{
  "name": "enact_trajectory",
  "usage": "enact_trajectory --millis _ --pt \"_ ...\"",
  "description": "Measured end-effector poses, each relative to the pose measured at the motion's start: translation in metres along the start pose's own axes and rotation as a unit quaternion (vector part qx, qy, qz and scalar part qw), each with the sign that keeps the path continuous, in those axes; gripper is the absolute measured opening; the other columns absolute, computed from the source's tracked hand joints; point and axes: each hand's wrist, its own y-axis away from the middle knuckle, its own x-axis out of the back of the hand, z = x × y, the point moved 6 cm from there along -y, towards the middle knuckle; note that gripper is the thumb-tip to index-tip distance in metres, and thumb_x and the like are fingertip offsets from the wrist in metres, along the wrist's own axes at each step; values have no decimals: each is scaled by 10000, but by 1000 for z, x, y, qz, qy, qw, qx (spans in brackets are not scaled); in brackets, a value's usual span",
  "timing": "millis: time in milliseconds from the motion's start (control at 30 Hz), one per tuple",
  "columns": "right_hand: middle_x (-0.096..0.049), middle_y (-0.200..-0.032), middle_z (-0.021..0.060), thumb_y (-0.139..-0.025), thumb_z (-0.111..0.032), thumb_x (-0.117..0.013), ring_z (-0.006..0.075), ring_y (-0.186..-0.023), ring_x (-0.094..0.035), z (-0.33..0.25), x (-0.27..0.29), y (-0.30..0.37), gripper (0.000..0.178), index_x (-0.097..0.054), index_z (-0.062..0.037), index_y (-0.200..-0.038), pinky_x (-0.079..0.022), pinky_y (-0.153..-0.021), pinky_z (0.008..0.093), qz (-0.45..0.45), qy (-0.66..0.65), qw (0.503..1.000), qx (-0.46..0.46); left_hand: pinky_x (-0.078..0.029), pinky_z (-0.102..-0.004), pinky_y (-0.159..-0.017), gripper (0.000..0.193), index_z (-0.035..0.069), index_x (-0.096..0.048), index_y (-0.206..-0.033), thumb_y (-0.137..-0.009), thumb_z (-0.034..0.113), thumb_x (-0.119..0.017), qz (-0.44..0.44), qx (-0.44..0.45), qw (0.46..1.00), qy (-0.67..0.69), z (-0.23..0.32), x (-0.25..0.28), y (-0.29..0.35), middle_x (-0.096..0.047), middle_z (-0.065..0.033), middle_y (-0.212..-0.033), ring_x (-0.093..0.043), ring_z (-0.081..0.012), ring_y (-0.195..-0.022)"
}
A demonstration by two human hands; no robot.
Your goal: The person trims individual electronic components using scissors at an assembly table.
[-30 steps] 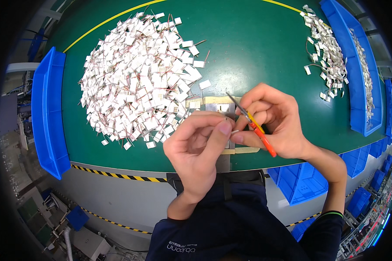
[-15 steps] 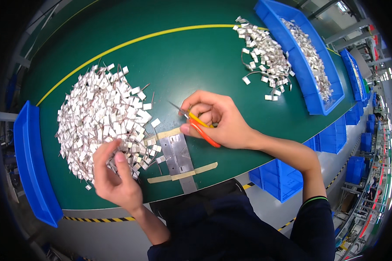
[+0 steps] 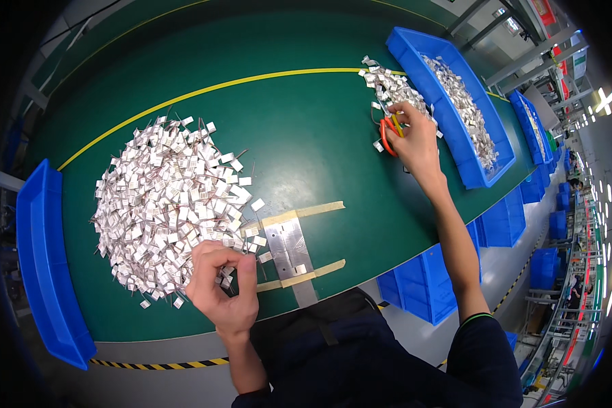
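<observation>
My right hand [image 3: 418,143] is closed around small pliers [image 3: 389,132] with orange and yellow handles, at the edge of the smaller heap of white-tagged wire pieces [image 3: 398,88] at the far right. The jaws of the pliers are hard to make out against that heap. My left hand [image 3: 224,289] is at the near right edge of the large pile of white-tagged wire pieces [image 3: 166,197]. Its thumb and curled index finger meet in a pinch; whatever is between them is hidden. To its right lies a metal plate [image 3: 287,241], with a small white piece [image 3: 299,270] near its lower end.
Beige tape strips [image 3: 323,209] cross the plate's ends on the green tabletop [image 3: 347,163]. A blue tray [image 3: 51,272] stands along the left edge. At the right, a blue bin [image 3: 479,173] holds more tagged pieces. Blue crates [image 3: 418,285] stand below the table's edge.
My right hand has swung away from beside the plate to the far-right heap, still holding the pliers. My left hand has shifted right, nearer the plate, its thumb and index finger coming together.
</observation>
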Motion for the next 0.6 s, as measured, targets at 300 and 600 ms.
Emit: enact_trajectory --millis 300,600 --pt "-703 -827 97 -743 60 -746 104 -742 -677 -91 16 51 327 -570 8 -1013 -520 -647 190 -319 -434 827 -159 -469 -366 -795 316 42 -693 -973 -667 58 -769 -99 -114 982 -114 42 -23 -1 -655 -74 -1006 -584 -272 -894" --pt "-696 -815 135 -715 100 -760 128 -755 -683 -135 -22 96 352 -538 26 -978 -535 -686 215 -490 -479 710 -162 -492 -362 -732 230 18 -700 -863 -648 -8 -776 -118 -103 984 -86 36 -38 33 -615 -62 -752 -595 -238 -734"
